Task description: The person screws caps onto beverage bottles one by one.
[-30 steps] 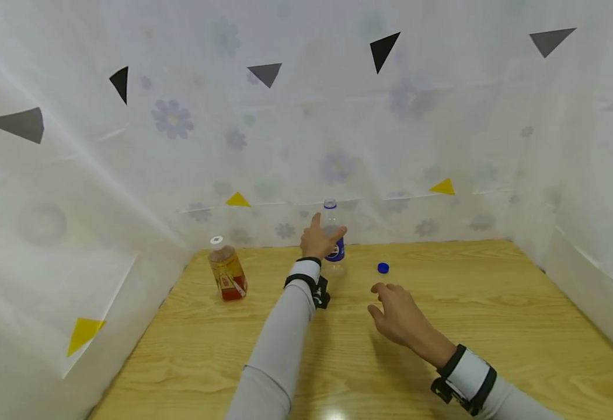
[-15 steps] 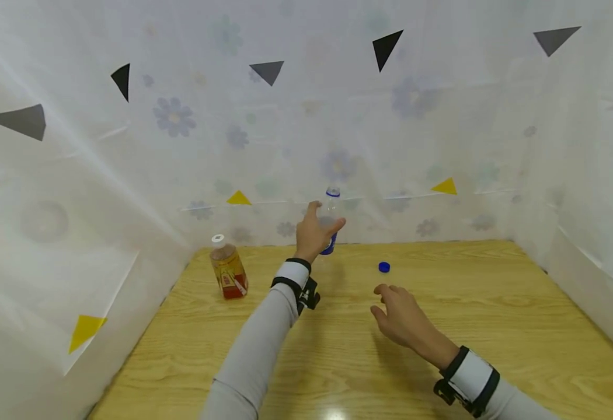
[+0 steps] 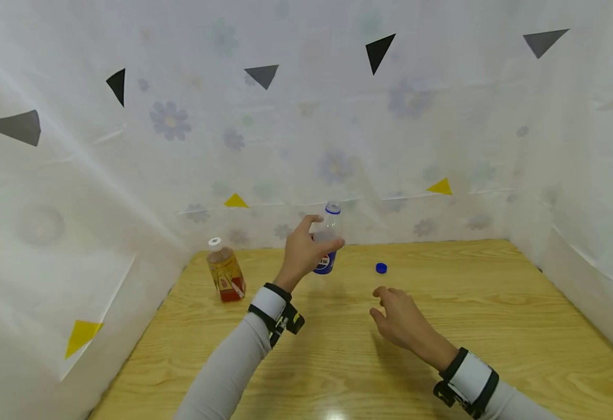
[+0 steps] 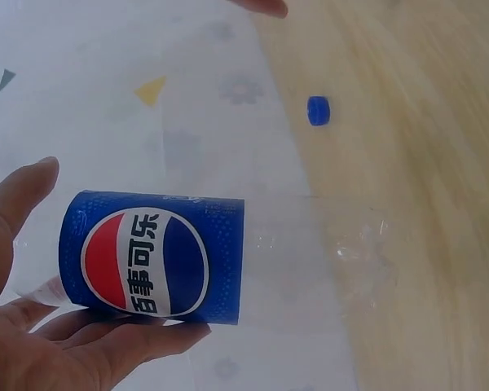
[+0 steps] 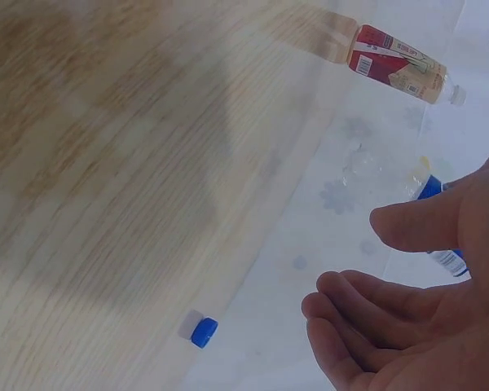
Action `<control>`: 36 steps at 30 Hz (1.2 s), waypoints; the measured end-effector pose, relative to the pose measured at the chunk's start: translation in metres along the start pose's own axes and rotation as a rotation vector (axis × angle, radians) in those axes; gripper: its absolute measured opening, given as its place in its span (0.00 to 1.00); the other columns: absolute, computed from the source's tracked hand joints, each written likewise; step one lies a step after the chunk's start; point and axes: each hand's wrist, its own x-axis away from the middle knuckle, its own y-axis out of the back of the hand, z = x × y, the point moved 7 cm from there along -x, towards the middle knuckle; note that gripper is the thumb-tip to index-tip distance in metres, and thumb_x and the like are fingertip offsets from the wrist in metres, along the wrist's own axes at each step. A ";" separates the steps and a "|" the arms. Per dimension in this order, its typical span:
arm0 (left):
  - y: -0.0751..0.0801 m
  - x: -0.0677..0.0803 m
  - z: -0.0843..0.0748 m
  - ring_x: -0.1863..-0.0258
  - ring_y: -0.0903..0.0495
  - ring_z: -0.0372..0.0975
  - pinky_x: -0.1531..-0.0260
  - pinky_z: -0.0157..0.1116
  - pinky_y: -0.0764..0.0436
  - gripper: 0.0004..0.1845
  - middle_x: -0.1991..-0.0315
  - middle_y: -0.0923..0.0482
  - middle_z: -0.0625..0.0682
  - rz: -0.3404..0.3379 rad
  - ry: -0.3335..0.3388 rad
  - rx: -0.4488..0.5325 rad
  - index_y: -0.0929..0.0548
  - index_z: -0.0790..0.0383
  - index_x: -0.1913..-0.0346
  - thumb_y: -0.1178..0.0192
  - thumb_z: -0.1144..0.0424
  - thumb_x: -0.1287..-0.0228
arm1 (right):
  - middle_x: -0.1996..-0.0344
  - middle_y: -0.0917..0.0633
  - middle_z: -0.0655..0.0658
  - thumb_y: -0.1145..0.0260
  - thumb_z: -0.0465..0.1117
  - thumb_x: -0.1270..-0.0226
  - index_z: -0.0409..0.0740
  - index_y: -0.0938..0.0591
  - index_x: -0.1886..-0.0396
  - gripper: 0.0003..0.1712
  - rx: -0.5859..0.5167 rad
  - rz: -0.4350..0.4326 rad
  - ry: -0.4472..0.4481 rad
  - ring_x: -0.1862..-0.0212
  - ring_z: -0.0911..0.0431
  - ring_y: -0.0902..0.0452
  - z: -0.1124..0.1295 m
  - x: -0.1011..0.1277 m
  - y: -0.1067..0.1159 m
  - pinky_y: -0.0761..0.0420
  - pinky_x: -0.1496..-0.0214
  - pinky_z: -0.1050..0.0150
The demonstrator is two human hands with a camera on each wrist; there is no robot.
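My left hand (image 3: 306, 248) grips an empty clear bottle with a blue Pepsi label (image 3: 328, 245) and holds it above the wooden table (image 3: 443, 303), near the back. In the left wrist view the bottle (image 4: 220, 261) lies across my palm, uncapped end out of sight. Its blue cap (image 3: 381, 268) lies on the table to the right, also seen as the cap (image 4: 318, 111) and the cap (image 5: 204, 332). My right hand (image 3: 398, 318) hovers over the table short of the cap, fingers loosely curled and holding nothing.
A bottle of brown tea with a red label and white cap (image 3: 224, 271) stands at the back left; the tea bottle (image 5: 395, 63) shows in the right wrist view. White flowered curtains (image 3: 338, 146) wall in the table on three sides.
My left hand has lifted the Pepsi bottle off the table and drawn it back toward me, tilting it slightly. The right hand has barely moved.
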 end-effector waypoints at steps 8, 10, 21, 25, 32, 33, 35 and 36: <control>-0.009 0.024 0.014 0.48 0.16 0.54 0.60 0.49 0.14 0.41 0.43 0.19 0.64 0.066 -0.018 0.009 0.29 0.51 0.28 0.26 0.45 0.43 | 0.54 0.15 0.33 0.34 0.36 0.30 0.31 0.20 0.45 0.18 0.008 -0.010 0.000 0.54 0.43 0.17 0.000 0.000 -0.001 0.16 0.57 0.49; -0.011 0.028 0.019 0.48 0.16 0.54 0.60 0.49 0.14 0.41 0.43 0.20 0.64 0.074 -0.014 0.011 0.29 0.50 0.29 0.25 0.45 0.44 | 0.54 0.15 0.33 0.34 0.36 0.30 0.31 0.20 0.45 0.18 0.006 -0.009 0.000 0.54 0.44 0.17 -0.001 0.000 -0.002 0.16 0.57 0.50; -0.018 0.042 0.033 0.48 0.15 0.54 0.60 0.48 0.13 0.40 0.44 0.18 0.65 0.086 -0.019 0.073 0.28 0.49 0.29 0.25 0.46 0.43 | 0.55 0.15 0.33 0.34 0.36 0.30 0.31 0.20 0.45 0.18 -0.001 -0.005 -0.002 0.55 0.44 0.18 -0.002 0.001 -0.004 0.17 0.57 0.49; -0.020 0.046 0.032 0.51 0.13 0.52 0.61 0.47 0.13 0.42 0.47 0.16 0.64 0.071 -0.061 0.066 0.30 0.52 0.26 0.26 0.46 0.41 | 0.55 0.15 0.33 0.33 0.36 0.30 0.31 0.20 0.45 0.18 0.002 -0.013 0.006 0.55 0.44 0.17 -0.002 0.001 -0.003 0.17 0.57 0.50; -0.019 0.050 0.030 0.55 0.12 0.51 0.63 0.45 0.13 0.42 0.51 0.14 0.63 0.041 -0.095 0.052 0.30 0.53 0.26 0.26 0.47 0.41 | 0.56 0.15 0.34 0.34 0.36 0.30 0.31 0.20 0.45 0.18 0.004 -0.018 0.016 0.54 0.43 0.18 -0.002 0.000 -0.003 0.17 0.57 0.49; -0.019 0.050 0.031 0.55 0.12 0.50 0.64 0.44 0.13 0.42 0.51 0.14 0.63 0.040 -0.095 0.056 0.30 0.52 0.26 0.26 0.47 0.41 | 0.56 0.15 0.33 0.34 0.36 0.30 0.31 0.20 0.45 0.18 0.004 -0.019 0.018 0.55 0.43 0.18 -0.002 0.001 -0.003 0.17 0.57 0.49; -0.019 0.051 0.031 0.55 0.12 0.50 0.64 0.44 0.13 0.41 0.51 0.14 0.62 0.037 -0.094 0.059 0.30 0.52 0.26 0.26 0.48 0.41 | 0.56 0.15 0.33 0.34 0.36 0.30 0.31 0.20 0.45 0.18 0.005 -0.017 0.018 0.55 0.44 0.18 -0.003 0.002 -0.003 0.17 0.57 0.49; -0.020 0.052 0.031 0.55 0.12 0.50 0.64 0.43 0.13 0.41 0.51 0.14 0.63 0.037 -0.096 0.061 0.30 0.52 0.26 0.26 0.48 0.41 | 0.56 0.15 0.34 0.34 0.36 0.30 0.31 0.20 0.45 0.18 0.004 -0.016 0.017 0.55 0.44 0.18 -0.003 0.002 -0.003 0.17 0.57 0.49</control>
